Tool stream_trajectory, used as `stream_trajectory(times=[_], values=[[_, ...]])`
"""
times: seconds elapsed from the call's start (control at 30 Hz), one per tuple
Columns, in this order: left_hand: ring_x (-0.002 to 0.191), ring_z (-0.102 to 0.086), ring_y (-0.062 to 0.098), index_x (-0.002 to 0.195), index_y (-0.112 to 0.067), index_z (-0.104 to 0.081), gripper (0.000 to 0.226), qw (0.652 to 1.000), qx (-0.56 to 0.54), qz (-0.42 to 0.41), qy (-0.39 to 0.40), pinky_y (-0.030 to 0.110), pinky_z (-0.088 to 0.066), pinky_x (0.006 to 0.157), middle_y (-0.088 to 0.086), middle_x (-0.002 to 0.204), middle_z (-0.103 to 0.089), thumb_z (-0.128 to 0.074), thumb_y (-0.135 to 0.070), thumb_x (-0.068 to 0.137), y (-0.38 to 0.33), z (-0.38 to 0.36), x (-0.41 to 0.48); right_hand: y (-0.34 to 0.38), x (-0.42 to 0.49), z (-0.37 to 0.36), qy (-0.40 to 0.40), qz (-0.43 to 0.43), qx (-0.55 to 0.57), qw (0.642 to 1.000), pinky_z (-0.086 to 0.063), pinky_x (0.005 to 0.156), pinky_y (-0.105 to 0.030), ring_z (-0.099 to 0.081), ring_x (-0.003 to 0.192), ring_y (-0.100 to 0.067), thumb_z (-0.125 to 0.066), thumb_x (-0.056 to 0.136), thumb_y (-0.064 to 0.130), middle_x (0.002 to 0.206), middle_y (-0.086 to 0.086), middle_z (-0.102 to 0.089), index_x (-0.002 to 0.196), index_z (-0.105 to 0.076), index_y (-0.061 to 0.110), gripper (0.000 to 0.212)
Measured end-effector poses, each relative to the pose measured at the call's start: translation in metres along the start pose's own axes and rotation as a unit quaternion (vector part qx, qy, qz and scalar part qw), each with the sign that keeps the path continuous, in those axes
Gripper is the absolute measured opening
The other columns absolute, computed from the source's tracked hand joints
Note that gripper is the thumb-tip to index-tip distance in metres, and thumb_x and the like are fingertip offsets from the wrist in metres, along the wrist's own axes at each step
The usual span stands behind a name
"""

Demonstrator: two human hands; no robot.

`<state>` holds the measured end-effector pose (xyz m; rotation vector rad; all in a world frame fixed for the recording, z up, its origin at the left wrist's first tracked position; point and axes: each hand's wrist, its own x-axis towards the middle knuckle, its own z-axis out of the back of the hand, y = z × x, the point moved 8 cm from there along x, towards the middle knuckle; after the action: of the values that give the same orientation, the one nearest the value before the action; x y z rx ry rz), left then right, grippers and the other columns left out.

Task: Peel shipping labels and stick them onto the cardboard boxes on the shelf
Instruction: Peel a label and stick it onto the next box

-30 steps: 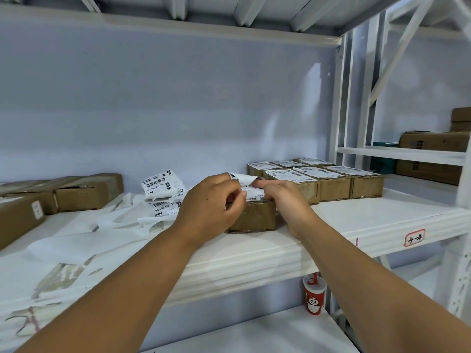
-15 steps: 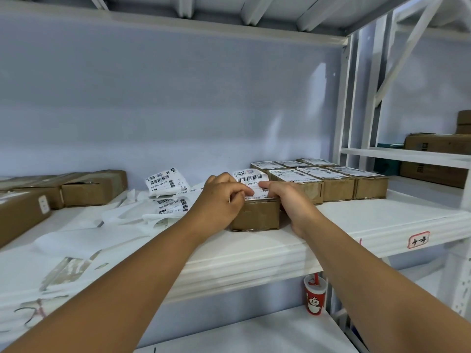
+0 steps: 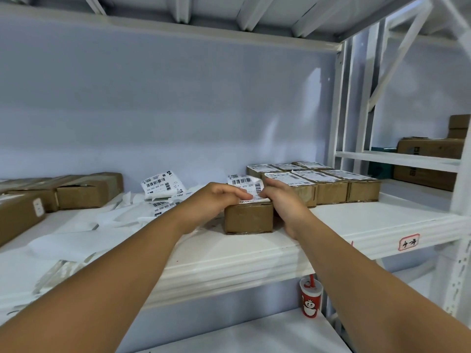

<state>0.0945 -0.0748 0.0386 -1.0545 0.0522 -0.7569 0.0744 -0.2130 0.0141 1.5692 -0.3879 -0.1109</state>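
Brown cardboard sits under both hands at centre frame. The left hand (image 3: 216, 197) and right hand (image 3: 280, 200) each pinch a near edge of the shipping label (image 3: 246, 184) with curled fingers, holding it on top of the box (image 3: 248, 217), probably to square it before smoothing. Its far end curls up, unstuck. Labelled boxes (image 3: 318, 184) stand to the right. Loose labels (image 3: 163, 183), backing strips (image 3: 76, 225) and bare boxes (image 3: 89, 189) lie to the left on the white shelf (image 3: 356, 225).
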Motion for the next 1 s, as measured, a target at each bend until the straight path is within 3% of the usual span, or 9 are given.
stream_trajectory(times=[0.13,0.27,0.37,0.5,0.6,0.7,0.77,0.87,1.0], values=[[0.107,-0.060,0.001,0.101,-0.038,-0.068,0.018,0.998,0.020,0.023,0.046,0.021,-0.044,0.098,-0.013,0.115,-0.065,-0.061,-0.026,0.090,0.000,-0.008,0.011,0.002,0.000,0.004,-0.010,0.014,-0.011,1.000,-0.044,0.055,-0.026,-0.058,0.083,-0.017,-0.056,0.089,0.013,0.117,-0.002,-0.057,0.132,-0.042,0.031,0.049],[0.121,-0.048,0.000,0.119,-0.038,-0.060,0.042,0.991,0.049,0.058,0.109,0.022,-0.033,0.108,-0.018,0.132,-0.052,-0.071,-0.039,0.078,0.002,-0.013,0.021,-0.003,0.003,0.007,-0.019,-0.006,-0.033,0.999,-0.038,0.048,-0.024,-0.050,0.066,-0.019,-0.058,0.086,0.014,0.091,-0.005,-0.054,0.103,-0.045,0.024,0.023],[0.128,-0.038,-0.001,0.130,-0.038,-0.051,0.060,0.984,0.055,0.087,0.148,0.022,-0.023,0.111,-0.022,0.139,-0.040,-0.070,-0.044,0.074,0.005,-0.016,0.022,-0.006,0.005,0.007,-0.025,-0.014,-0.044,0.999,-0.034,0.049,-0.025,-0.044,0.063,-0.019,-0.059,0.084,0.014,0.076,-0.003,-0.047,0.085,-0.039,0.023,0.022],[0.119,-0.043,-0.002,0.128,-0.037,-0.053,0.044,0.985,0.060,0.092,0.132,0.017,-0.027,0.104,-0.023,0.129,-0.048,-0.064,-0.033,0.086,0.006,-0.016,0.028,-0.006,0.006,0.004,-0.013,-0.007,-0.049,0.999,-0.031,0.051,-0.025,-0.044,0.060,-0.017,-0.056,0.085,0.011,0.067,-0.001,-0.048,0.073,-0.045,0.022,0.020],[0.103,-0.054,-0.005,0.102,-0.042,-0.063,0.021,0.991,0.040,0.079,0.096,0.009,-0.036,0.090,-0.025,0.102,-0.060,-0.058,-0.025,0.090,0.006,-0.019,0.035,-0.002,0.003,0.002,-0.004,0.004,-0.034,0.999,-0.037,0.049,-0.020,-0.052,0.061,-0.015,-0.054,0.088,0.010,0.072,-0.001,-0.059,0.078,-0.058,0.022,0.016],[0.094,-0.055,-0.008,0.103,-0.037,-0.063,0.020,0.995,0.023,0.069,0.069,0.005,-0.037,0.081,-0.022,0.097,-0.061,-0.059,-0.023,0.090,0.010,-0.017,0.041,-0.001,-0.001,0.000,0.001,-0.007,-0.007,1.000,-0.039,0.042,-0.014,-0.056,0.057,-0.013,-0.053,0.089,0.008,0.073,-0.001,-0.063,0.092,-0.065,0.020,0.018],[0.101,-0.054,-0.004,0.105,-0.039,-0.060,0.026,0.994,0.003,0.075,0.078,0.012,-0.036,0.093,-0.024,0.104,-0.059,-0.065,-0.023,0.085,0.013,-0.014,0.041,-0.001,-0.002,0.000,0.003,-0.018,-0.003,1.000,-0.039,0.042,-0.015,-0.053,0.055,-0.016,-0.051,0.087,0.007,0.073,-0.004,-0.061,0.098,-0.067,0.019,0.023],[0.125,-0.043,0.001,0.127,-0.033,-0.054,0.064,0.989,-0.002,0.091,0.119,0.026,-0.024,0.114,-0.019,0.138,-0.045,-0.075,-0.034,0.067,0.022,-0.011,0.038,-0.001,-0.004,-0.001,0.003,-0.029,0.001,1.000,-0.038,0.042,-0.015,-0.049,0.051,-0.016,-0.049,0.086,0.006,0.069,-0.003,-0.057,0.099,-0.068,0.019,0.027],[0.134,-0.034,0.003,0.140,-0.022,-0.043,0.076,0.988,0.002,0.063,0.138,0.029,-0.021,0.117,-0.015,0.149,-0.031,-0.074,-0.037,0.073,0.019,-0.013,0.033,-0.002,-0.005,0.001,0.001,-0.034,0.020,0.999,-0.035,0.040,-0.012,-0.048,0.044,-0.013,-0.048,0.086,0.004,0.057,0.000,-0.053,0.106,-0.068,0.012,0.029]])
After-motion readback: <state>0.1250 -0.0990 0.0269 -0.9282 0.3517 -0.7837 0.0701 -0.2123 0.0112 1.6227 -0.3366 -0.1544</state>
